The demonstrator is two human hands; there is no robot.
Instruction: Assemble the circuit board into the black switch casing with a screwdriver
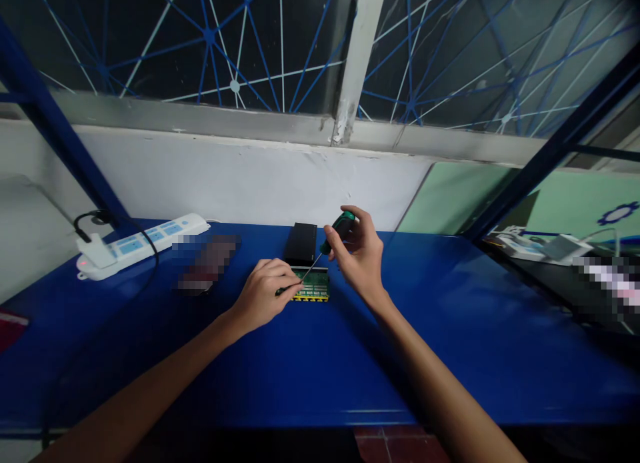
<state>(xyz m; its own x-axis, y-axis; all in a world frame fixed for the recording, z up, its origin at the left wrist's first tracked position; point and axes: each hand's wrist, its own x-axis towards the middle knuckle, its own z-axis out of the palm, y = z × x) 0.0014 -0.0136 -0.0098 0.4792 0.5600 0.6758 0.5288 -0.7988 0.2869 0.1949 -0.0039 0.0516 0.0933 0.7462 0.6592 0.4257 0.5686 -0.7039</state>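
Observation:
My right hand (357,253) is closed around the green and black handle of a screwdriver (343,228). The screwdriver's thin metal shaft slants down and left to a green circuit board (316,283). This board has a row of yellow connectors along its near edge. My left hand (267,289) pinches a slim dark tool (287,289), perhaps tweezers, whose thin end lies close to the screwdriver's tip. The fingers cover the board's left part. Whether the two tips touch, or what lies under them, is too small to tell. Just behind the board lies a black box-like case (301,241).
A white power strip (150,239) with a plugged-in adapter and black cable lies at the left back of the blue table (310,369). A blurred-out flat object (210,263) lies nearer the board. White devices with cables (565,248) sit at the right. Blue posts (520,156) rise on both sides.

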